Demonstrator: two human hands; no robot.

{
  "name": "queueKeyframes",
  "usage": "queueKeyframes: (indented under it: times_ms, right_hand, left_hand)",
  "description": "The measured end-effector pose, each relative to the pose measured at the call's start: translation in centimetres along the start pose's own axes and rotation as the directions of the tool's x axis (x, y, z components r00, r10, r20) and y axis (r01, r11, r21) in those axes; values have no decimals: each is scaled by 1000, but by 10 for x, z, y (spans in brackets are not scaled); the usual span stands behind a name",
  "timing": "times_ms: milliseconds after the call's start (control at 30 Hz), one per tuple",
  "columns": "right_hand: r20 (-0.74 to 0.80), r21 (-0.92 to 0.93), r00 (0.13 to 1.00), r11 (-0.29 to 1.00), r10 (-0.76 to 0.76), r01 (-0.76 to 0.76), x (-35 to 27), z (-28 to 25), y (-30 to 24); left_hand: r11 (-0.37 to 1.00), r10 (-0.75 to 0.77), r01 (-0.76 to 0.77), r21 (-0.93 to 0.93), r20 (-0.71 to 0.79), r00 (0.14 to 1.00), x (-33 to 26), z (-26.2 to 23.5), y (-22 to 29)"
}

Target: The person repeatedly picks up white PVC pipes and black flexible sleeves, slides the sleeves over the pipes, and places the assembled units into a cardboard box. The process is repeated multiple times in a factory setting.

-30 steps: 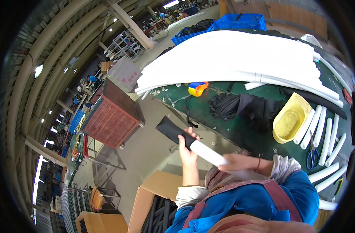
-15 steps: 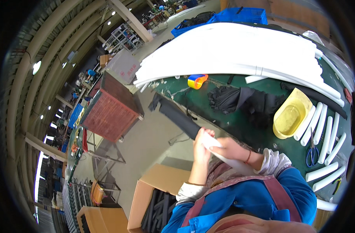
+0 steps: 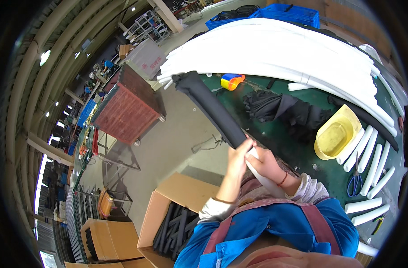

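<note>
A black fabric sleeve (image 3: 213, 111) stretches from my hands toward the far left, its outer part plump and its far end gathered. Out of its near end comes a white foam tube (image 3: 261, 179), which runs back along my apron. My left hand (image 3: 239, 157) is closed around the sleeve's near end. Pressed close beside it, my right hand (image 3: 265, 163) grips the white foam tube where it meets the sleeve; its fingertips are partly hidden. Past my hands, on the green table, lies a heap of black fabric sleeves (image 3: 286, 111).
Long white foam tubes (image 3: 266, 53) are piled across the table's far side. A yellow tub (image 3: 337, 134), short white tubes (image 3: 366, 149), scissors (image 3: 355, 181) and an orange-yellow-blue tape roll (image 3: 232, 81) lie there too. At lower left, a cardboard box (image 3: 181, 190) holds black tubes. A red-brown cart (image 3: 128, 107) stands beyond.
The black sleeve's far end has risen, and the sleeve looks straighter and fuller. Less white tube shows between my hands, which have moved slightly nearer. The whole view has shifted a little.
</note>
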State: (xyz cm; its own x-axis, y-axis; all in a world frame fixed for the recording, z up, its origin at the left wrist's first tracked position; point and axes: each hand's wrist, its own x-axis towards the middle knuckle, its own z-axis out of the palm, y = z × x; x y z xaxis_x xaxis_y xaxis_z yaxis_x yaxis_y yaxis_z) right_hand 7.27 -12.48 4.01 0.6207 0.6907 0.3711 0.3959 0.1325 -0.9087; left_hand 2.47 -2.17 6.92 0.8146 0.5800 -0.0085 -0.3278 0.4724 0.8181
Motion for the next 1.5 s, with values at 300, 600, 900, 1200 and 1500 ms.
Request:
queueKeyframes:
  times_ms: [300,600,900,1200,1500]
  right_hand:
    - [123,121,990,990,64,-79,-2,-11,-10]
    - [-71,173,996,984,47,-34,-8,1,11]
    - [-214,-470,972,883,-101,-12,19,-111,-7]
    - [-286,-926,933,-312,219,-211,-48,-309,213]
    - [-459,-888,832,-197,312,-416,-21,-291,155]
  left_hand:
    - [957,-22,53,-286,108,994,0,0,24]
    - [998,-50,49,-26,-45,998,-24,5,-17]
    - [980,-89,64,-187,-127,988,-25,-10,-2]
    - [972,-153,138,-191,-66,986,-9,-19,-17]
    - [982,-145,133,-136,-83,986,1,-32,-16]
